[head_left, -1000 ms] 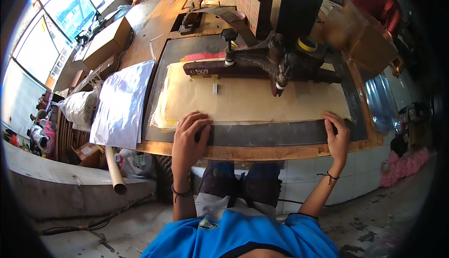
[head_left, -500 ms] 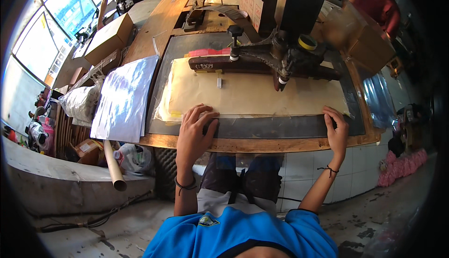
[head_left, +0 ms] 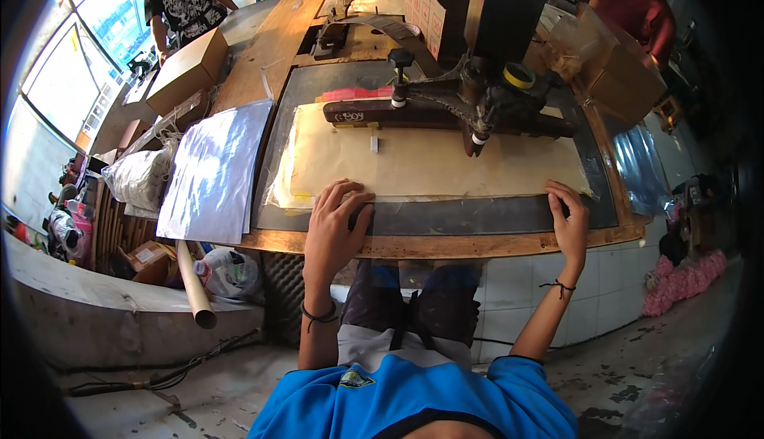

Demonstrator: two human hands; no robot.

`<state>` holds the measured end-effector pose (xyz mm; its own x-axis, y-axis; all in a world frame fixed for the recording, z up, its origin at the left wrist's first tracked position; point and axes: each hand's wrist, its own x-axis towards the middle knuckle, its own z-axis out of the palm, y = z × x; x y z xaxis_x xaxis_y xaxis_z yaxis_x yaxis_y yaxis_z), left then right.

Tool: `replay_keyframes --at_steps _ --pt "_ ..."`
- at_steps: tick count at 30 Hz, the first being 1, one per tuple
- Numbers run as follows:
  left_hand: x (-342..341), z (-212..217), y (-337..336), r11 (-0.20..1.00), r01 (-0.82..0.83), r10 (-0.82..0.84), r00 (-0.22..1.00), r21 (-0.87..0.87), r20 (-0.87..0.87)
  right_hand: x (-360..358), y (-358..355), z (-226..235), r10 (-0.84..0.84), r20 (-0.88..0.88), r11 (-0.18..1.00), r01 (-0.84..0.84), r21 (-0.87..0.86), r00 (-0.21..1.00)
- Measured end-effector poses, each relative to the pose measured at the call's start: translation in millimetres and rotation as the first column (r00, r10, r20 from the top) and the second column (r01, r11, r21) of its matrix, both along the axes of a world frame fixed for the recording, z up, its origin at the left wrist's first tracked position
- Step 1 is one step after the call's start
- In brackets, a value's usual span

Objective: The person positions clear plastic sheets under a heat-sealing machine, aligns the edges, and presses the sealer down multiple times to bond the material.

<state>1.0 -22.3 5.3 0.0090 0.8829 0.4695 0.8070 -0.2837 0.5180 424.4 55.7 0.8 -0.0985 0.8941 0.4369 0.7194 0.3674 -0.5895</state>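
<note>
A wide cream sheet [head_left: 446, 175] lies on a dark flat bed [head_left: 446, 220] set in a wooden table. At its near left edge rests my left hand [head_left: 338, 216], palm down, fingers bent, thumb apart. My right hand [head_left: 568, 218] lies at the near right corner, its fingers curved over the edge and the thumb spread off them. Neither hand visibly grips anything. Across the sheet's far side runs a dark bar [head_left: 358, 113] beneath a black metal machine head [head_left: 485, 93]. A small pale block [head_left: 375, 144] sits on the sheet before the bar.
White glossy sheets [head_left: 215, 168] overhang the table's left side, near a cardboard tube [head_left: 193, 284]. Cardboard boxes [head_left: 187, 71] stand at far left, with another box [head_left: 621, 65] at right. Two people [head_left: 191, 1] are behind the table, one on each side.
Both hands keep nearly the same places on the sheet edge. At far left, the person in black has come further into view. The whole view has shifted slightly.
</note>
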Motion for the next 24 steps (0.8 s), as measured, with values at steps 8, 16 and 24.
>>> replay_keyframes --at_steps 8,16,24 --pt "0.1 0.6 -0.9 1.0 -0.005 0.006 1.0 -0.008 0.007 -1.0 0.1 -1.0 -0.006 -0.02 1.0 0.006 -0.007 1.0" --pt "1.4 0.8 0.2 1.0 -0.008 0.008 1.0 -0.009 0.012 2.6 0.7 -3.0 0.011 -0.007 1.0 -0.011 0.008 1.0" --pt "1.6 -0.2 0.5 1.0 -0.009 0.01 1.0 -0.014 0.014 2.8 -0.2 -2.2 0.003 -0.013 1.0 -0.003 0.0 1.0"
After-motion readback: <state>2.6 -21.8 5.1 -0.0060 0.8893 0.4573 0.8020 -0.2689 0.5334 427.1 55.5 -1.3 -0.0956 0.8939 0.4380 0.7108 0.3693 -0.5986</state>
